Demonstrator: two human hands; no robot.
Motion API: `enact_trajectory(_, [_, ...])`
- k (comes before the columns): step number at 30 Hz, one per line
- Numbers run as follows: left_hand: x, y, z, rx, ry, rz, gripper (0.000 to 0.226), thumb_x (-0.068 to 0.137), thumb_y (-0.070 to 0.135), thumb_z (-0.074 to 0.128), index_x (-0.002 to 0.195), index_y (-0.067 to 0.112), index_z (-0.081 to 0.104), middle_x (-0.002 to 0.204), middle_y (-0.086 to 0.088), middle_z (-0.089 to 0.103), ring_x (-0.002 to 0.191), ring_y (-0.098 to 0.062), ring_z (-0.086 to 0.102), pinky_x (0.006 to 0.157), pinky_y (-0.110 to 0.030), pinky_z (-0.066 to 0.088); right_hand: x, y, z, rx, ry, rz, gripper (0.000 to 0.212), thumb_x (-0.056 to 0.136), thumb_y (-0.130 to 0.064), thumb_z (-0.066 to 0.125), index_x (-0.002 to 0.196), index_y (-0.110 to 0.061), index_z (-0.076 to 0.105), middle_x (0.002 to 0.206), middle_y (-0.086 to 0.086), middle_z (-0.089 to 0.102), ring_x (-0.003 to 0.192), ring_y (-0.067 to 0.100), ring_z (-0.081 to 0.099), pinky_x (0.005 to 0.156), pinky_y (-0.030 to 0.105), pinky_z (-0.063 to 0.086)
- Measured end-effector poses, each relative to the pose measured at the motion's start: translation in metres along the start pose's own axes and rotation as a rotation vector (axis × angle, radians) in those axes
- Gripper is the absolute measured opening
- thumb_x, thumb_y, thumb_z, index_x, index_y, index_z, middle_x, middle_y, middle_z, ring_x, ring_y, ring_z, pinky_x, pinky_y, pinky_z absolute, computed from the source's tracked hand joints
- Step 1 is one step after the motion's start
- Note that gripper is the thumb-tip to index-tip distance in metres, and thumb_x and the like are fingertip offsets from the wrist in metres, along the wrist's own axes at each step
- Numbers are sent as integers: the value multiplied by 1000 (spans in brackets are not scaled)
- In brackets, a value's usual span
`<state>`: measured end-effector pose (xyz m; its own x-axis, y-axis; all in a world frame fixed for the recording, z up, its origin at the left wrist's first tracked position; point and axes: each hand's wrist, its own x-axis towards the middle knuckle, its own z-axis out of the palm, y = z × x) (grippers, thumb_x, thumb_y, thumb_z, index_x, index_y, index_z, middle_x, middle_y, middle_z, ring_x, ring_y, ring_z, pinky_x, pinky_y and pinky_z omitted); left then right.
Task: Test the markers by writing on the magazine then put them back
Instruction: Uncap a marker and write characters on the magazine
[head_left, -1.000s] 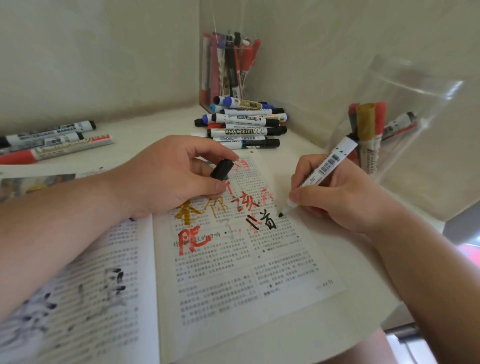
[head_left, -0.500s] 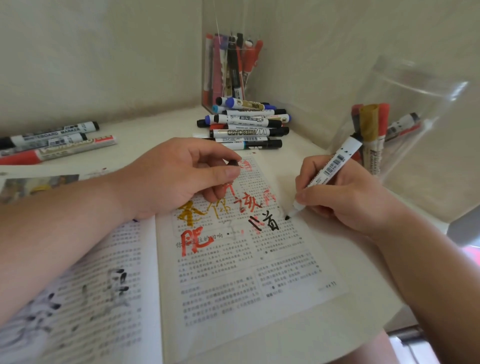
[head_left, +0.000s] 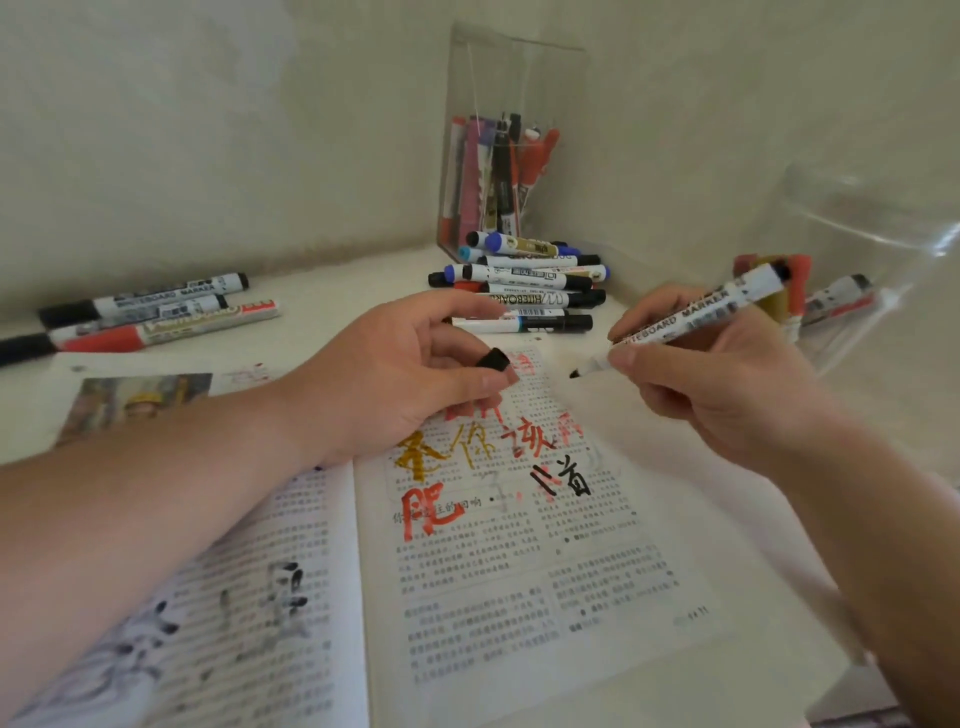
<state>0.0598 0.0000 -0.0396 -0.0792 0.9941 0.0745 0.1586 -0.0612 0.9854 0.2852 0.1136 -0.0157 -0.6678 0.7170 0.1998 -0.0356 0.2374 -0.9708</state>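
Observation:
An open magazine (head_left: 519, 582) lies on the white table, its right page marked with gold, red and black characters. My right hand (head_left: 727, 384) grips a white whiteboard marker (head_left: 691, 317), uncapped, lifted off the page with its black tip pointing left. My left hand (head_left: 395, 374) pinches the black cap (head_left: 493, 359) a short way left of that tip, above the page's top edge. A pile of several markers (head_left: 530, 283) lies at the back beside a clear box (head_left: 511, 156) holding more markers.
Three markers (head_left: 156, 312) lie at the back left near the wall. A clear plastic bag (head_left: 857, 270) with a few markers sits at the right against the wall. Walls close the table's back and right sides.
My right hand lifted the marker from the page and turned it nearly level, tip toward the cap. My left hand raised the cap slightly.

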Motion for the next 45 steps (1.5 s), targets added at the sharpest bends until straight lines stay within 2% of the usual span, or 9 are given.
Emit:
enact_trajectory(8, [0,0,1,66,23,0,16,95,6,64,107,14,58,105,5,78,104,-8,71,103,-35,51,56,-47,46,-193,-76,-93,17,78,-15,70,70,-4,60,54,9,46,49,19,36,45,26,23])
enact_trajectory(14, [3,-3,-1,47,-12,-4,17,100,4,57,111,16,52,106,5,78,103,-5,71,97,-28,51,58,-12,53,-140,-80,-143,12,79,-7,67,68,-12,65,50,-4,50,46,9,42,45,17,34])
enact_trajectory(17, [3,-4,-2,50,-29,7,30,99,2,58,123,17,49,110,2,77,110,-10,70,103,-38,51,54,-6,55,-111,-117,-99,17,91,8,64,80,-4,62,51,-6,57,43,4,52,45,12,41])
enact_trajectory(21, [3,-6,-3,83,-24,25,41,93,3,68,125,22,51,107,0,78,105,-17,73,99,-49,53,51,4,61,-283,-169,-196,22,83,-13,74,100,-4,63,84,20,70,71,33,69,62,42,58])
enact_trajectory(22, [4,-5,-3,113,-5,24,44,92,3,69,126,24,52,104,1,78,101,-16,74,98,-48,54,51,4,62,-336,-185,-210,18,83,-18,72,97,-8,66,84,19,70,73,34,68,67,46,59])
enact_trajectory(28, [3,-2,-2,198,73,28,54,87,4,76,128,27,51,95,8,78,91,-6,74,90,-33,56,48,4,67,-322,-82,-326,16,95,-22,68,81,-28,62,58,-19,58,51,-2,54,52,8,40])
enact_trajectory(33, [4,-4,-3,278,158,63,55,75,2,85,114,30,58,96,4,76,87,-8,74,86,-35,60,45,2,73,-615,-48,-356,38,94,-20,71,67,-38,51,56,-25,52,53,-1,49,52,7,34])
enact_trajectory(38, [3,-2,-3,369,163,71,47,73,5,86,94,35,57,88,9,74,80,-2,72,74,-20,57,46,-3,75,-712,-31,-305,12,93,-31,69,86,-22,70,69,-9,64,62,6,56,56,19,44])
enact_trajectory(45, [1,-1,-1,303,193,76,45,79,5,82,111,29,60,86,10,70,78,-3,70,78,-23,58,47,7,73,-512,111,-195,18,91,-32,71,75,-27,65,62,-5,64,53,7,53,51,24,43])
